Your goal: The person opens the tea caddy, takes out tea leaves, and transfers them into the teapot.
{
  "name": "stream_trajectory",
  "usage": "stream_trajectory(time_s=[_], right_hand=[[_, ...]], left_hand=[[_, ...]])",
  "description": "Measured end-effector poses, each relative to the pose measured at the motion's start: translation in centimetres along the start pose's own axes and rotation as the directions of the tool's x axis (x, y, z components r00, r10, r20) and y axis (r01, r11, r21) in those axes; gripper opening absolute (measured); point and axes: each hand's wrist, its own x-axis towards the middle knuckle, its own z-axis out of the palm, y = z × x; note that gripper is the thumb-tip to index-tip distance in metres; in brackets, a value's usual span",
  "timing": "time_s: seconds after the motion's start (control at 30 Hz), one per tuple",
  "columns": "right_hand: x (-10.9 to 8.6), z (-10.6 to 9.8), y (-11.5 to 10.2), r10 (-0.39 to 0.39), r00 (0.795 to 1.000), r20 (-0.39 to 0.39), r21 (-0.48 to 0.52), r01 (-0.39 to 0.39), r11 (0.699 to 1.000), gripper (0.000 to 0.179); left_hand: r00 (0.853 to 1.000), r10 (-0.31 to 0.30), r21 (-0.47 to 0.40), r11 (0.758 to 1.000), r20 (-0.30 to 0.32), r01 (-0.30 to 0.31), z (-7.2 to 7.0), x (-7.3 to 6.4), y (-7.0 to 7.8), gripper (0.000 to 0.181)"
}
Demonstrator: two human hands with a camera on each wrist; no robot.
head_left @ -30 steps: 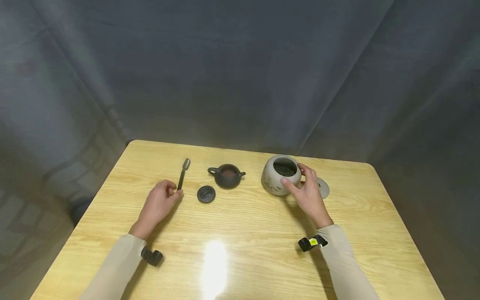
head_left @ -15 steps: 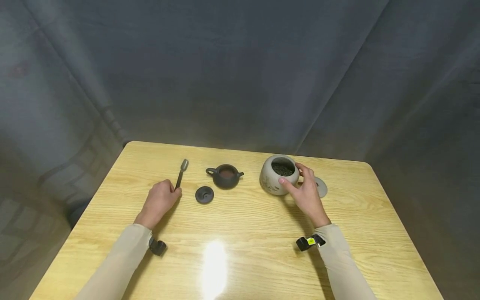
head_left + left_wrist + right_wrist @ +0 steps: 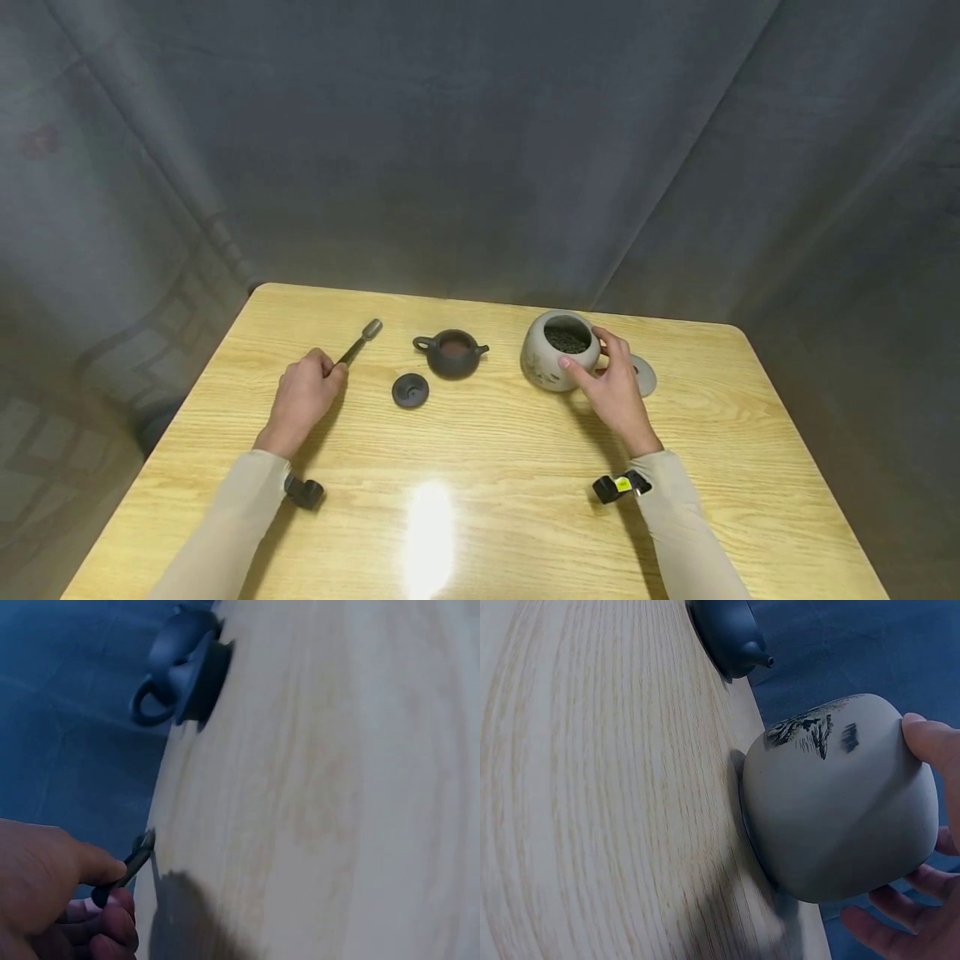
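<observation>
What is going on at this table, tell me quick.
A person sits at a wooden table with tea things. The left hand pinches the handle of a tea scoop, its head raised toward the far side. The right hand grips the side of an open pale tea jar full of dark leaves. Between the hands stands a small dark teapot with its lid off, lying in front of it. The jar's lid lies behind the right hand.

Dark teapot [image 3: 453, 352], its lid [image 3: 410, 390], wooden table [image 3: 487, 492], grey curtain [image 3: 480, 142].
</observation>
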Motion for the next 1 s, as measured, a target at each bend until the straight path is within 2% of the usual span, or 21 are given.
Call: stream_trajectory(time_s=[0.17,0.4,0.6,0.77,1.0], right_hand=[[0.0,0.1,0.2,-0.002,1.0,-0.004,0.002,0.002,1.0,0.088],[0.1,0.1,0.5,-0.001,1.0,-0.01,-0.002,0.001,1.0,0.088],[0.1,0.2,0.5,0.001,1.0,-0.014,-0.003,-0.001,1.0,0.088],[0.1,0.3,0.6,-0.002,1.0,-0.017,0.002,0.002,1.0,0.087],[0.2,0.3,0.7,-0.005,1.0,-0.028,0.012,0.006,1.0,0.087]], left_hand=[[0.998,0.018,-0.012,1.0,-0.066,-0.019,-1.0,0.2,-0.2,0.027],[0.99,0.047,0.03,0.999,-0.134,-0.043,-1.7,0.5,-0.2,0.028],[0.968,0.097,0.062,0.994,-0.231,-0.085,-2.3,0.4,0.6,0.027],[0.943,0.166,0.046,0.986,-0.289,-0.159,-3.0,0.0,2.6,0.027],[0.913,0.269,0.004,0.96,-0.308,-0.281,-3.7,-1.6,7.0,0.023]])
